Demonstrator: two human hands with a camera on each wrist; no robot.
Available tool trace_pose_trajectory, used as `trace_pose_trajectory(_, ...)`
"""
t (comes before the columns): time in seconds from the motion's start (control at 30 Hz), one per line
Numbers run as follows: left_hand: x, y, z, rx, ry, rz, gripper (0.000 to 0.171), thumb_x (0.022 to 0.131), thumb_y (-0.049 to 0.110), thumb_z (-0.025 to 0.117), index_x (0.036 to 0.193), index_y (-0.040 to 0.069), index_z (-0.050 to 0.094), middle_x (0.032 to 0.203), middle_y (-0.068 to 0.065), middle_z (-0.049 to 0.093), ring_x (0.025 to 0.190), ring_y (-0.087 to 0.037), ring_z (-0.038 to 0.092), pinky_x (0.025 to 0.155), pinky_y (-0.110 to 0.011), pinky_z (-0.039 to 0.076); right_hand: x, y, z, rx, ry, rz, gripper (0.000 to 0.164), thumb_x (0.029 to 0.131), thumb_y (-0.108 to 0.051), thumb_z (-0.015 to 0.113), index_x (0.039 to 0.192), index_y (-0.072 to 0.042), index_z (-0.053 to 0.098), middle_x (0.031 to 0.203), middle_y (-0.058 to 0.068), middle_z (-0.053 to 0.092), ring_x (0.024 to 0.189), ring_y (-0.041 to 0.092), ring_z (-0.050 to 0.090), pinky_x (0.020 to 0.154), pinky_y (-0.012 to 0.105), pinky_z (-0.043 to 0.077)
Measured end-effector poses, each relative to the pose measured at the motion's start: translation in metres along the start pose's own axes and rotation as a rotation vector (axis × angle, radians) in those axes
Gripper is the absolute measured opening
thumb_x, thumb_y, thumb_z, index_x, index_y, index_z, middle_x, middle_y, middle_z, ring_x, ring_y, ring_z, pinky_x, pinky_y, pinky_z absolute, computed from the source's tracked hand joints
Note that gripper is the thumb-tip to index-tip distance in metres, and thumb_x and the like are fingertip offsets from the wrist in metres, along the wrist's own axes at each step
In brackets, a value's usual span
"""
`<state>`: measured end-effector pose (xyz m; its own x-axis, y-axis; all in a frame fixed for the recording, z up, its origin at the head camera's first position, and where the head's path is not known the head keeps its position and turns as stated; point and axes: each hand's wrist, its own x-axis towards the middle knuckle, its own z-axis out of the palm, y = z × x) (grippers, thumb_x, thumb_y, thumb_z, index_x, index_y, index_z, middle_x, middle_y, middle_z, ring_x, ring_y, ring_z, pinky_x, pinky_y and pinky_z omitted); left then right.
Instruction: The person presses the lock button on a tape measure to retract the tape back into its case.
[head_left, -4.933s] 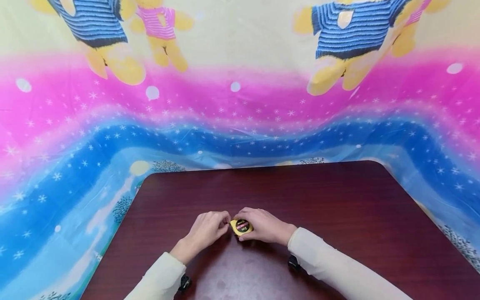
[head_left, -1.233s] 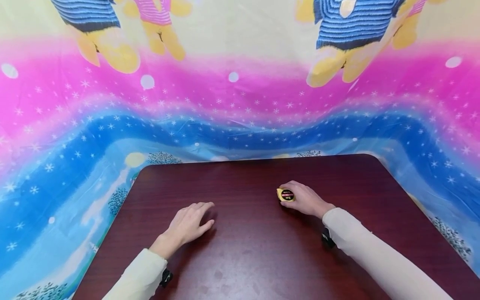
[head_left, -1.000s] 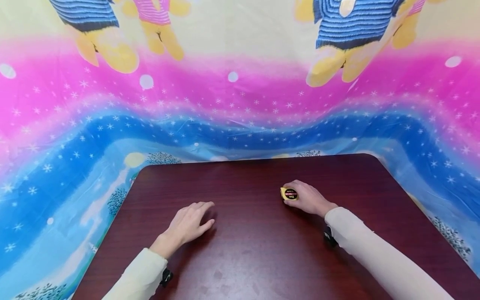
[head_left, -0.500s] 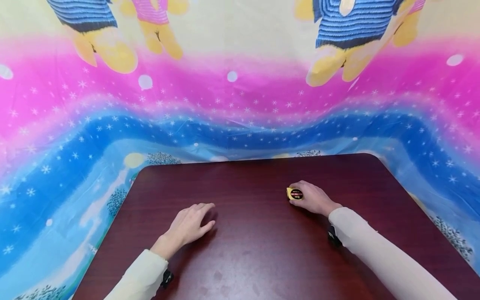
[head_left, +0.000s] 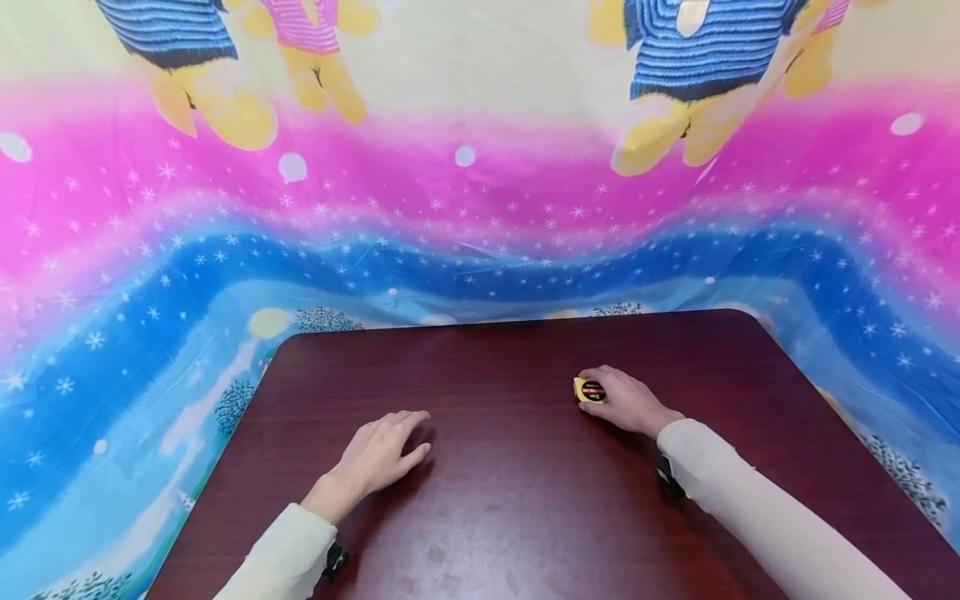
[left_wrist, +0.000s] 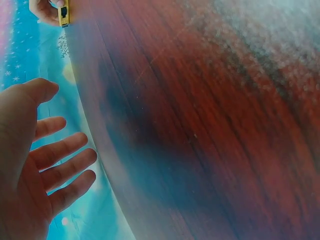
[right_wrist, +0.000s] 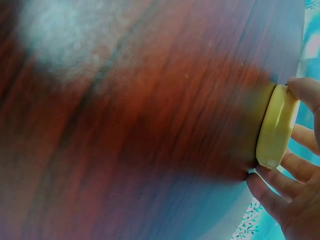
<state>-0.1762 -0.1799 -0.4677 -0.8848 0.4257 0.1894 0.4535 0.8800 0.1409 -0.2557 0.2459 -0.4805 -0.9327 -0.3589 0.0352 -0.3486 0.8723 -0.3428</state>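
Note:
A yellow tape measure [head_left: 591,390] with a black round label marked 2m is on the far right part of the table. My right hand [head_left: 626,400] holds it between thumb and fingers. In the right wrist view, the tape measure [right_wrist: 276,127] shows its yellow edge, standing on the wood within the curl of my right hand [right_wrist: 300,200]. No blade is seen drawn out of the case. Off to the left, my left hand [head_left: 375,454] hovers or rests over the table, fingers relaxed. The left wrist view shows that left hand [left_wrist: 20,155] holding nothing, its fingers spread.
The dark reddish-brown table [head_left: 487,517] has rounded far corners. A patterned cloth [head_left: 465,233] hangs behind and beside it. Both wrists carry small black devices, such as the left wrist's device [head_left: 335,560].
Earlier both hands met at the tape measure mid-table. Since then the left hand has let go and drawn back left, while the right carried the tape measure right and farther away. Lately both are nearly still.

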Motion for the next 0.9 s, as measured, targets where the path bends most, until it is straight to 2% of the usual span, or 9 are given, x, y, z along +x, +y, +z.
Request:
trace_pose_trajectory(0.3,-0.001,0.0,0.0,-0.008,0.007,-0.007,0.049,0.093,0.039,0.069,0.136,0.017,0.061,0.129,-0.005,0.07,0.12,-0.024,0.067,0.095,-0.045,0.055,-0.001,-0.002,0.001,0.004,-0.008,0.013,0.062,0.091,-0.039,0.073,0.143,-0.011,0.055,0.14,0.017,0.055,0.121,0.033,0.057,0.097,0.056,0.051)
trace_pose_trajectory(0.47,0.001,0.0,-0.001,-0.023,0.029,0.008,0.048,0.093,0.037,0.07,0.135,0.014,0.063,0.128,-0.005,0.07,0.12,-0.025,0.067,0.096,-0.046,0.055,-0.002,-0.004,-0.002,0.016,0.035,0.012,0.06,0.091,-0.039,0.073,0.143,-0.013,0.056,0.143,0.017,0.051,0.128,0.036,0.051,0.099,0.058,0.05)
trace_pose_trajectory(0.57,0.002,0.0,-0.002,-0.027,0.056,0.019,0.047,0.093,0.035,0.071,0.134,0.013,0.063,0.128,-0.006,0.07,0.119,-0.025,0.067,0.096,-0.045,0.055,-0.003,-0.008,-0.004,0.026,0.07,-0.008,0.059,0.092,-0.039,0.073,0.142,-0.014,0.056,0.146,0.016,0.049,0.132,0.037,0.047,0.101,0.059,0.049)
trace_pose_trajectory(0.7,0.003,0.0,-0.004,-0.031,0.092,0.03,0.045,0.092,0.033,0.072,0.132,0.013,0.064,0.127,-0.005,0.071,0.117,-0.025,0.068,0.095,-0.045,0.056,-0.003,-0.017,-0.006,0.03,0.098,-0.046,0.059,0.091,-0.04,0.073,0.142,-0.014,0.057,0.149,0.016,0.047,0.139,0.039,0.04,0.109,0.062,0.041)
trace_pose_trajectory(0.9,0.004,0.001,-0.008,0.012,0.14,0.043,0.044,0.093,0.033,0.072,0.133,0.014,0.064,0.125,-0.004,0.071,0.114,-0.024,0.069,0.091,-0.044,0.057,-0.007,-0.031,-0.009,0.033,0.149,-0.11,0.061,0.09,-0.039,0.075,0.142,-0.015,0.057,0.152,0.017,0.044,0.144,0.038,0.034,0.113,0.066,0.033)
